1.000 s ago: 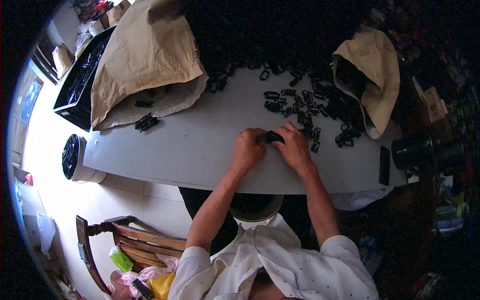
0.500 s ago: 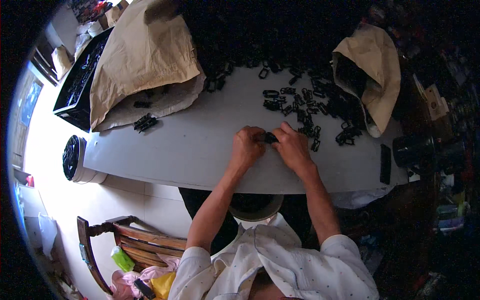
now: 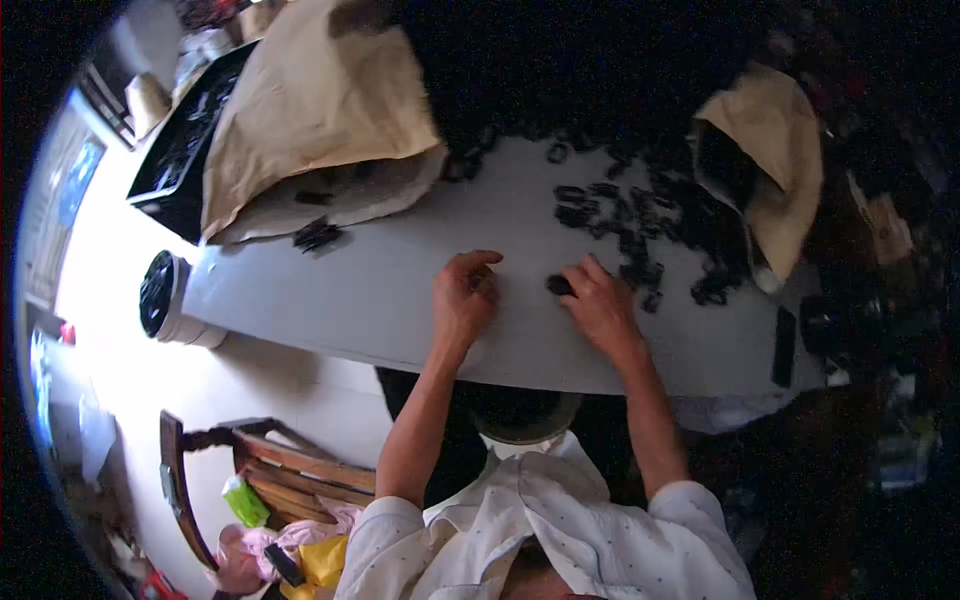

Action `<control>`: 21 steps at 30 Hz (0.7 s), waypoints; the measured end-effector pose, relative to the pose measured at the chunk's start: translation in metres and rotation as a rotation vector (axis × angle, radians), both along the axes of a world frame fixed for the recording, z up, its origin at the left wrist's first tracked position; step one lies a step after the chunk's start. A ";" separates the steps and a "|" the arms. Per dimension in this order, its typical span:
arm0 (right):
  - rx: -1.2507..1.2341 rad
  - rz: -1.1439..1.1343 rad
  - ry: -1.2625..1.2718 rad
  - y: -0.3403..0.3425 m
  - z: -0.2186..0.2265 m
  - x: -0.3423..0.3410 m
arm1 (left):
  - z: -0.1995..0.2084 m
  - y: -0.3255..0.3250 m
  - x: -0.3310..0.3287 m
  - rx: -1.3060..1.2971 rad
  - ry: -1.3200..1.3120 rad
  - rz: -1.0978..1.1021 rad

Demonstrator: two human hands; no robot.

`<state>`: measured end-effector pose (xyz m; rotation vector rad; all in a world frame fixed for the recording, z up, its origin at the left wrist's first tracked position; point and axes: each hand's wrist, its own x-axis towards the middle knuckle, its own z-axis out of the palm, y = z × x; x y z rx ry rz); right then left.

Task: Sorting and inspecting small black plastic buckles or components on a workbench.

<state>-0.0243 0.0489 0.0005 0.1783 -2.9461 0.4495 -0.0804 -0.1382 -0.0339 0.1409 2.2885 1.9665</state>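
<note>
The small black part (image 3: 560, 285) at frame centre lies on the desk (image 3: 350, 300) under your right hand's (image 3: 600, 305) fingertips, your left hand (image 3: 462, 295) loosely curled and empty; a careless nudge could lose it among the scattered black parts (image 3: 640, 225).

On the table (image 3: 340, 300) the left hand (image 3: 462, 298) lies just left of the right hand (image 3: 600, 305), whose fingertips touch a small clip (image 3: 559, 285). Beyond the right hand a scatter of clips (image 3: 620, 215) spreads toward an open paper bag (image 3: 775, 170) at the far right, while a large paper sack (image 3: 310, 100) lies at the far left, partly over a tray (image 3: 185, 150). A bucket (image 3: 165, 298) stands off the table's left end, a chair (image 3: 230, 470) nearer the person on the left, and a flat device (image 3: 784, 346) lies near the table's right edge.
</note>
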 end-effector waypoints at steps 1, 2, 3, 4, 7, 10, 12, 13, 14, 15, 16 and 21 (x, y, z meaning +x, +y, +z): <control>0.022 -0.019 -0.029 -0.001 -0.003 0.000 | 0.016 -0.008 0.004 -0.031 0.027 0.067; 0.006 0.009 -0.023 0.001 -0.007 0.001 | 0.026 -0.017 0.005 -0.060 0.056 0.131; 0.028 0.026 0.057 0.006 -0.014 0.003 | 0.027 -0.030 0.002 -0.076 0.063 0.157; 0.050 0.045 0.139 0.008 -0.018 0.004 | 0.027 -0.046 -0.004 -0.287 0.276 0.273; 0.043 -0.019 -0.041 0.007 -0.025 0.006 | 0.020 -0.096 -0.031 -0.648 0.476 0.548; 0.030 -0.006 -0.029 0.001 -0.018 0.007 | 0.024 -0.138 -0.056 -0.928 0.625 0.600; 0.011 0.005 0.024 -0.003 -0.020 0.008 | 0.009 -0.159 -0.068 -1.133 0.762 0.656; 0.001 -0.004 0.068 -0.001 -0.022 0.008 | 0.012 -0.162 -0.071 -0.998 0.625 0.412; 0.002 -0.011 0.069 0.001 -0.023 0.009 | 0.010 -0.158 -0.068 -0.994 0.629 0.406; 0.022 0.003 0.094 0.003 -0.023 0.010 | 0.006 -0.150 -0.059 -0.950 0.555 0.360; 0.040 0.015 0.116 0.005 -0.025 0.011 | 0.010 -0.136 -0.045 -0.906 0.482 0.309; 0.087 -0.057 0.116 0.006 -0.028 0.017 | 0.001 -0.066 0.002 -0.822 0.793 0.052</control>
